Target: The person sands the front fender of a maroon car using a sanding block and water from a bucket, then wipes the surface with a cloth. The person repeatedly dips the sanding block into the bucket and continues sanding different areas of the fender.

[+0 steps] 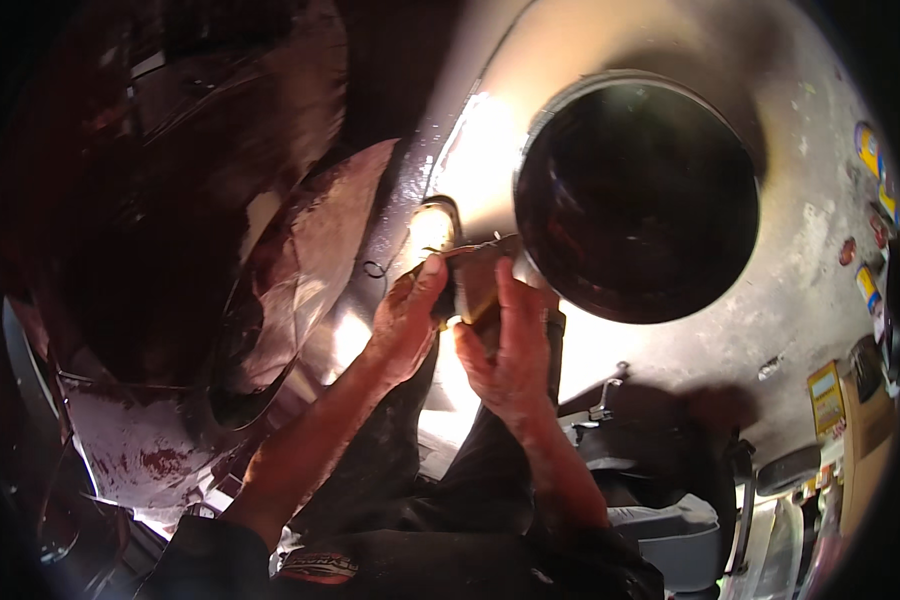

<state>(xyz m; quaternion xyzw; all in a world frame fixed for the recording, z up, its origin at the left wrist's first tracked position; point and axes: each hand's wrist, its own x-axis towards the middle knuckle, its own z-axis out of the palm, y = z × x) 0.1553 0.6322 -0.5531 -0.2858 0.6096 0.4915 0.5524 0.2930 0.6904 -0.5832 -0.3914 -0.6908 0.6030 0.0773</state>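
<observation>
Between my two hands, above my legs, is a brown, flat-faced, blocky piece with dark edges; its exact kind does not show. My left hand is closed on its left side, with a fingertip near the upper edge. On its right side, my right hand grips it, one finger stretched up along the face and another digit low near the bottom edge. The palms and part of the piece's underside are hidden. Just beyond my left hand, a lit lamp glares.
A car body panel with patchy, worn paint fills the left. Right of my hands stands a large, round, dark container on the pale floor. A grey-and-black bin is at lower right, near a yellow-framed object.
</observation>
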